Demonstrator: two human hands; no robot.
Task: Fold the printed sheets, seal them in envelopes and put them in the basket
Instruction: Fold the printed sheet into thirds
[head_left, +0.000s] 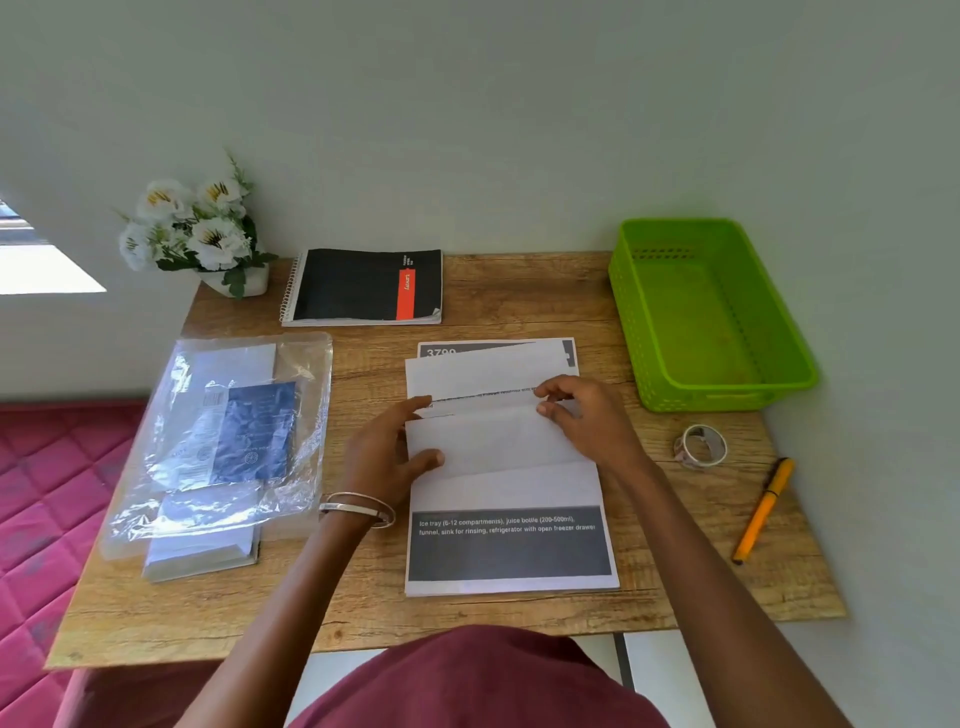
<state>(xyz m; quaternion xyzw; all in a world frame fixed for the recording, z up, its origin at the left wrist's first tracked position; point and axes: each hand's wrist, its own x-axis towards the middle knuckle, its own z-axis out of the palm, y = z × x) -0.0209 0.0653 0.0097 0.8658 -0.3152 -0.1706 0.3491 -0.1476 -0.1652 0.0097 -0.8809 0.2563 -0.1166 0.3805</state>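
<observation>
A stack of printed sheets (511, 545) lies in the middle of the wooden table. Its top sheet (493, 441) is folded in from both ends, the two flaps almost meeting across the middle. My left hand (387, 454) pinches the left edge of the near flap. At the right, my right hand (587, 415) rests its fingertips where the flaps meet. A green plastic basket (779, 332) stands at the back right with nothing in it. White envelopes (202, 553) stick out of a clear plastic pack (223, 436) on the left.
A black spiral notebook (363, 286) lies at the back, with a pot of white flowers (197, 228) in the back left corner. A roll of clear tape (701, 446) and an orange pen (763, 512) lie on the right. A pink quilted surface (47, 493) adjoins the table's left.
</observation>
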